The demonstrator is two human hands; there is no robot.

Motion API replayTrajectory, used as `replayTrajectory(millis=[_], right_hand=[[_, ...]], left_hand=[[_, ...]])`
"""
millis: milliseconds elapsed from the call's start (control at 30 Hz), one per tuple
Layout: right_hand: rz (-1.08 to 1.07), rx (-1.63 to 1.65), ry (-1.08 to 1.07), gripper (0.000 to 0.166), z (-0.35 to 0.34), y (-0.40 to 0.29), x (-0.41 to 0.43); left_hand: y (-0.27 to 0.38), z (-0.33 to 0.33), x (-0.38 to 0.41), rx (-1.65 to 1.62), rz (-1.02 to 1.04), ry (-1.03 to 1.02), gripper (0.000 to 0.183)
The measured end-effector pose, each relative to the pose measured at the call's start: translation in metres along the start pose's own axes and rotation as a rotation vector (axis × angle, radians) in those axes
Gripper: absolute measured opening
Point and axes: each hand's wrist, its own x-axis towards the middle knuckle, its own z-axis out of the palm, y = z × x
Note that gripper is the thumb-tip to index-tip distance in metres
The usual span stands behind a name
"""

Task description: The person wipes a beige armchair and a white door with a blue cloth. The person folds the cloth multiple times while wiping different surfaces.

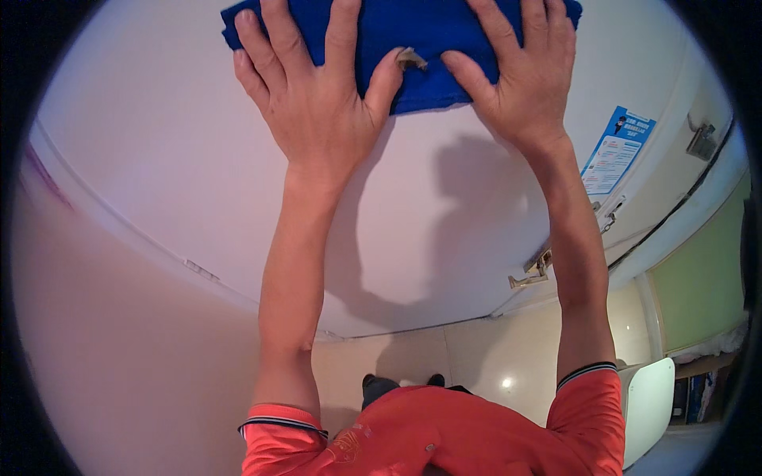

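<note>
Against the white door (399, 238), a folded blue cloth (425, 35) is pressed flat near the top of the view. My left hand (321, 101) lies on its left part with the fingers spread, holding it to the door. On the right part, my right hand (524, 77) presses in the same way, its thumb pointing in toward the left one. A small brownish scrap (412, 58) shows at the tip of my left thumb; whether it is stuck to the thumb or to the cloth, I cannot tell. The cloth's upper edge runs out of view.
A brass-coloured door handle (530, 276) juts out beside my right forearm, below a door chain (608, 223). A blue-and-white printed notice (619, 152) is stuck to the door. At lower right stand a pale panel (649, 410) and a shelf (702, 392). Tiled floor (476, 351) lies below.
</note>
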Motion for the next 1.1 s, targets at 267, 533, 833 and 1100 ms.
replayTrajectory(millis=[267, 533, 833, 1100], right_hand=[[-0.007, 0.028, 0.014, 0.064, 0.003, -0.005, -0.006], [0.059, 0.035, -0.066, 0.068, -0.007, 0.004, -0.003], [-0.083, -0.014, 0.097, 0.066, 0.009, 0.019, -0.014], [0.015, 0.001, -0.044, 0.064, -0.005, -0.006, -0.043]], left_hand=[[-0.021, 0.025, -0.013, 0.075, 0.083, 0.098, 0.065], [-0.016, 0.035, -0.002, 0.072, 0.074, 0.115, 0.069], [-0.015, 0.036, -0.007, 0.155, 0.156, 0.177, 0.074], [0.001, 0.021, -0.039, 0.023, 0.084, 0.049, 0.074]])
